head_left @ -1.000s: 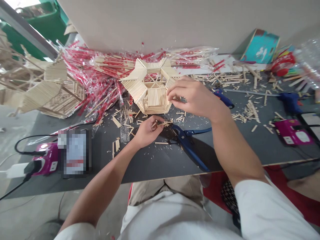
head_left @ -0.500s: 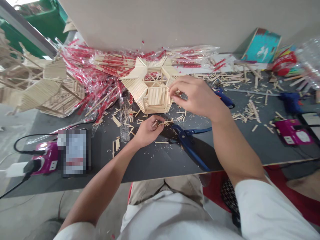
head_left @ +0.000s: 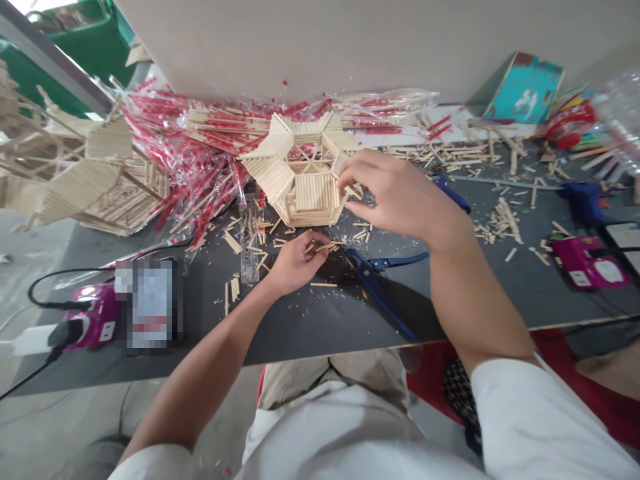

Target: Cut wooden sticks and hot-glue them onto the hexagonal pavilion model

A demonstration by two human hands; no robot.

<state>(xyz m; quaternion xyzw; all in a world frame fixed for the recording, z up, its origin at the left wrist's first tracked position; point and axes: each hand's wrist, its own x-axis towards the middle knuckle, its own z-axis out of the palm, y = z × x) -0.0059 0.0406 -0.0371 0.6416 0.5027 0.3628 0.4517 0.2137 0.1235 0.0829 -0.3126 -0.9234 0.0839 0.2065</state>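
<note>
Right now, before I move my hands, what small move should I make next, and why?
I would probably keep your right hand steady and press the small stick gently against the hexagonal stick model. That stick sits at the model's edge, between your fingers, while your left hand is busy at the loose sticks.

Bare pale wood, smooth enough, is used for the stick model (head_left: 305, 200), glossy plastic is seen on the wrap (head_left: 210, 193), and a matt dark finish is shown on the table (head_left: 295, 333).

Bench: we are sitting at a dark workbench (head_left: 300, 333)
Wall: we are facing a pale wall panel (head_left: 350, 47) behind it
Floor: grey concrete floor (head_left: 45, 413) is showing left of it
</note>
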